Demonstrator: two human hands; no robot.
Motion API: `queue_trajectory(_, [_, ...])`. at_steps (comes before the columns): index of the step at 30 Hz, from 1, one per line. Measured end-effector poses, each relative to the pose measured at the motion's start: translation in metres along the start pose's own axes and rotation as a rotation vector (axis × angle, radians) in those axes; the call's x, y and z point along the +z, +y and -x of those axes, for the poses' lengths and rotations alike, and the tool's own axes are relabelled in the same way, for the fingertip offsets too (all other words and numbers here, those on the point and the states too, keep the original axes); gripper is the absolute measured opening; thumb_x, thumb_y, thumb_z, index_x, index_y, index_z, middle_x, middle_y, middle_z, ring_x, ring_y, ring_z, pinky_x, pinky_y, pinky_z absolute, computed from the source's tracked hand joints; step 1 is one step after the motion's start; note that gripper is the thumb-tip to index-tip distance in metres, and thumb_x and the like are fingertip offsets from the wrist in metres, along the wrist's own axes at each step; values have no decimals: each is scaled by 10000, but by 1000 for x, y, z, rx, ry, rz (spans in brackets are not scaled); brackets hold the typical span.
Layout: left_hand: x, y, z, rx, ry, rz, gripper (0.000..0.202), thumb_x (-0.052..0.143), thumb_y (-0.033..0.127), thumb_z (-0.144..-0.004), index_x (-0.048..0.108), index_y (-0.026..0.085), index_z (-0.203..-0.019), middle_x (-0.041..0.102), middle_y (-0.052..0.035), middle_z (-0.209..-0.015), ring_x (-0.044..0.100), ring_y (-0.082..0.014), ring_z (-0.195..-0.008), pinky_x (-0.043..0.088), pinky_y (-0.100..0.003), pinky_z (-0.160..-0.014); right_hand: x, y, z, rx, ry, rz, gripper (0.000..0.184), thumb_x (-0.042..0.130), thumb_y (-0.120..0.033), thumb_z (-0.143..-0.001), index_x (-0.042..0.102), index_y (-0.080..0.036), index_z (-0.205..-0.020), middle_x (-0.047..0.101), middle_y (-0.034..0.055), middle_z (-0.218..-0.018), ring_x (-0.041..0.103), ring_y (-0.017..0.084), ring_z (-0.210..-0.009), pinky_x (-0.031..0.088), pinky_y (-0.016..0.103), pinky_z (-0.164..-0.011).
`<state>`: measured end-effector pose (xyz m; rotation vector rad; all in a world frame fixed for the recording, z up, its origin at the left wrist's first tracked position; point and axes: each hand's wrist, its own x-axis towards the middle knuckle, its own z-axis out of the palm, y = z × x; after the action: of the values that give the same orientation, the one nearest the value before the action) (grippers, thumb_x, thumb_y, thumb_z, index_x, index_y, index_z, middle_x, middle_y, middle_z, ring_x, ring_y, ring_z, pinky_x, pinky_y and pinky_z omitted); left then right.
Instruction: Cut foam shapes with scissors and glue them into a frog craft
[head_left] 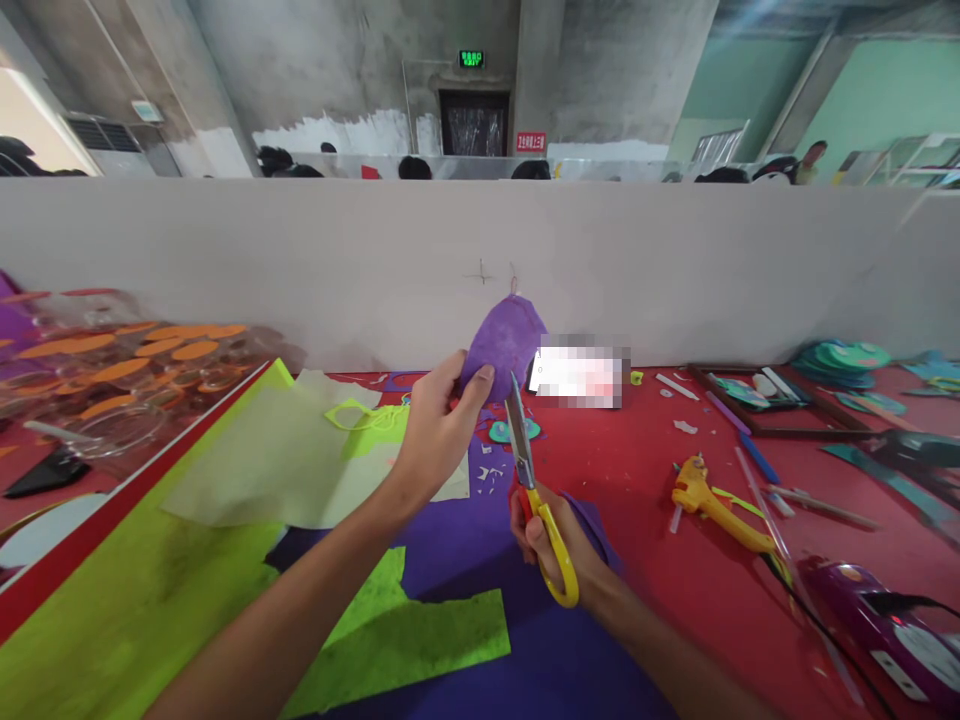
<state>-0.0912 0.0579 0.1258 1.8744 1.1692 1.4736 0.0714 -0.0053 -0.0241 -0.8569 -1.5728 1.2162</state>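
My left hand [442, 425] pinches a rounded purple felt piece [510, 335] by its lower left edge and holds it up above the table. A thin loop shows at the piece's top, against the white partition or on the felt; I cannot tell which. Yellow-handled scissors [555, 548] are in my right hand [556, 535], with fingers through the handles. Their blades point upward and the tips meet the felt's lower right edge. Beneath both hands lie a large purple felt sheet [442, 540] and a cut green felt piece [450, 635].
A yellow glue gun [712, 500] and a purple device with a cord [877, 620] lie at right. Near the partition [337, 250] are a bright phone [574, 375] and a brown frame [817, 420]. Orange discs and clear containers [142, 420] crowd the left.
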Motion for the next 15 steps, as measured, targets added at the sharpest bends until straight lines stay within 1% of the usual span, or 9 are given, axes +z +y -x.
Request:
queue_trajectory(3, [1, 0, 2, 9, -24, -24, 348, 530, 358, -979, 395, 203, -699, 362, 41, -629, 329, -103, -572, 261, -286, -538, 1, 4, -1, 0, -10, -12, 663, 404, -889, -840, 468, -229, -862, 408, -64, -656, 372, 97, -507, 379, 240, -483])
queue_trajectory(8, [7, 6, 6, 37, -116, -107, 376, 524, 316, -968, 313, 202, -680, 333, 54, -609, 295, -96, -570, 245, -278, -540, 4, 1, -3, -40, 11, -64, 650, 345, -874, -873, 468, -236, -898, 413, -45, -710, 375, 118, -561, 380, 265, -538])
queue_trajectory(12, [11, 9, 7, 42, -178, -143, 350, 514, 306, -963, 338, 196, -681, 350, 58, -608, 303, -92, -572, 244, -272, -542, 4, -4, -4, -36, 21, -87, 630, 350, -849, -894, 480, -233, -905, 429, -35, -735, 398, 124, -580, 380, 272, -548])
queue_trajectory(15, [12, 9, 8, 31, -186, -150, 349, 510, 325, -964, 354, 195, -680, 356, 57, -608, 304, -92, -572, 246, -270, -543, 4, -4, -4, -19, 59, -79, 651, 360, -875, -867, 480, -235, -896, 436, -35, -732, 398, 125, -570, 390, 273, -535])
